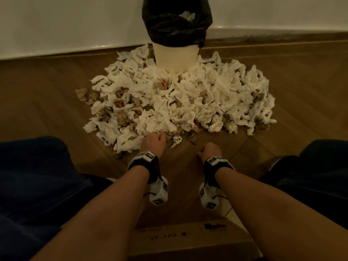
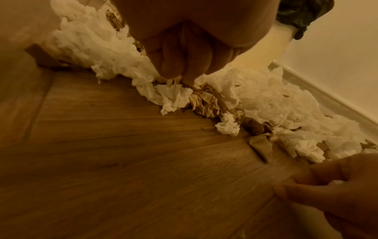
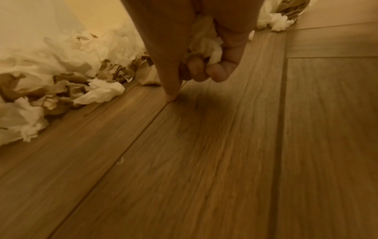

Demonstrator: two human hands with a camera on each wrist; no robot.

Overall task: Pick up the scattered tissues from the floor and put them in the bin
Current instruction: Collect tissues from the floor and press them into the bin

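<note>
Cardboard box (image 1: 188, 240) nearest; tissues (image 1: 188, 98) ring bin (image 1: 176, 57) base.

tissues (image 1: 190, 98): mostly white from where I'm watching, all crinkled, a few with red-orange blotches
brown paper scraps (image 1: 82, 94): tan/kraft brown, mixed in through the pile, I see the same ones up close in the wrist views
bin (image 1: 176, 57): cream, plain, no pattern
bin liner (image 1: 175, 25): glossy black, a bit of white showing inside
floor (image 1: 47, 87): mid-brown wood grain, planks laid herringbone style
wall (image 1: 66, 25): off-white, skirting the same white
cardboard box (image 1: 188, 240): brown with black print I can't read
wrist straps (image 1: 143, 162): black, with white blocks carrying black-and-white square markers
trousers (image 1: 33, 185): dark navy
</note>
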